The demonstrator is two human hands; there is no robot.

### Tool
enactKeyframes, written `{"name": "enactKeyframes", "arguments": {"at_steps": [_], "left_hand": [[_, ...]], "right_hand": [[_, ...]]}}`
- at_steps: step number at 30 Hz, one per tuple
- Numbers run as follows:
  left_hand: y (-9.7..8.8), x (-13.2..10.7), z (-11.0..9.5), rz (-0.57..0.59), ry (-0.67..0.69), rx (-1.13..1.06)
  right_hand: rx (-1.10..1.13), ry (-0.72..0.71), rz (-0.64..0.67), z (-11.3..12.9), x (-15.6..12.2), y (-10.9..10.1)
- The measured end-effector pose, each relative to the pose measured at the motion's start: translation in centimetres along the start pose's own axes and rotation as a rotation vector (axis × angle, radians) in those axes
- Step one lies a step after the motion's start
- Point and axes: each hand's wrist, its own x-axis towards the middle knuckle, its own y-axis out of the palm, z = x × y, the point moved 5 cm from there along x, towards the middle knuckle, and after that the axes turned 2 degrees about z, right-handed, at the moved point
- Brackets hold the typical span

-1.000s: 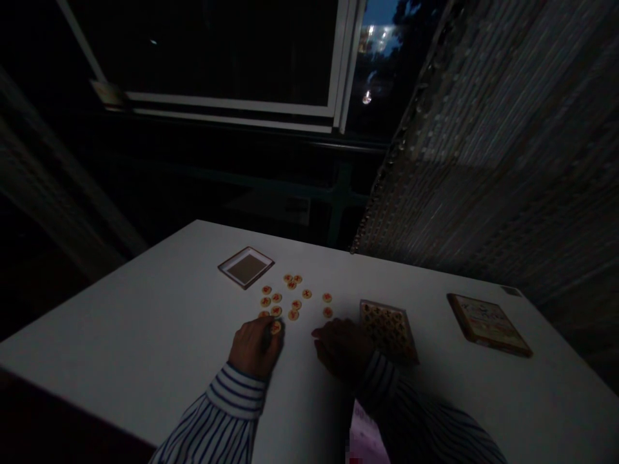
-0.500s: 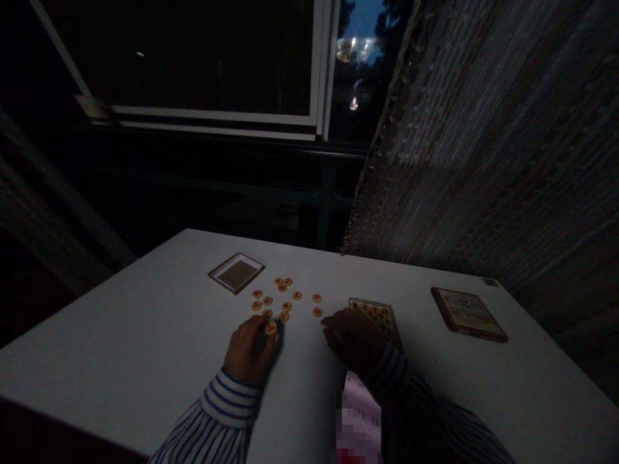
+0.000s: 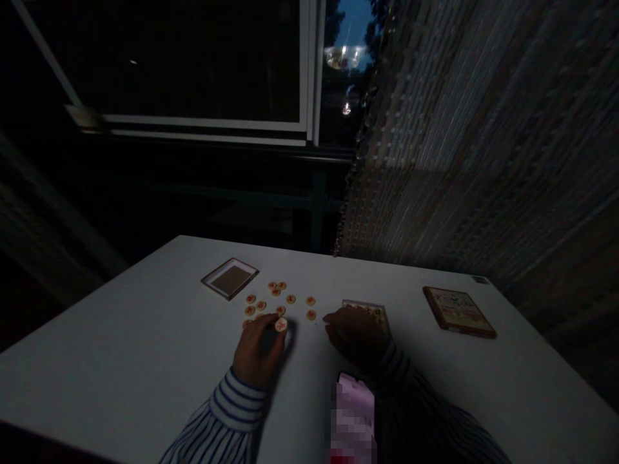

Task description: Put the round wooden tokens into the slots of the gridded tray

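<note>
Head view: person at a white table (image 3: 145,341), dim room, I'm looking on. Left hand (image 3: 255,359) pinches one round piece (image 3: 281,325) by its edge between thumb and fingers, red-marked face showing; looks raised off the tabletop. Loose red-marked pieces (image 3: 291,299) lie just beyond it. Right hand (image 3: 356,336) hangs half-curled in front of the piece box (image 3: 363,303), fingertips near two loose pieces; can't tell if it holds anything, too dark. Shallow frame-like tray (image 3: 230,280) far left, flat box (image 3: 459,312) far right, phone (image 3: 355,403) near the right sleeve. Handling, my judgement: keep the pinch on the rim, light but firm, carry clear of neighbours, lower flat, keep cuffs off loose pieces.
</note>
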Motion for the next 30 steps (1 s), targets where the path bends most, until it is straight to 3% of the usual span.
{"name": "enactKeyframes", "arguments": {"at_steps": [13, 19, 30], "left_hand": [[1.6, 2.2, -1.9, 0.026, -0.01, -0.027], [2.5, 3.2, -2.9, 0.047, -0.005, -0.118], [4.5, 5.2, -3.7, 0.078, -0.098, -0.162]], "right_hand": [[-0.076, 0.098, 0.03, -1.8, 0.0, -0.6], [-0.069, 0.154, 0.11, -2.7, 0.2, -1.4], [-0.095, 0.224, 0.173, -3.7, 0.2, -2.6]]}}
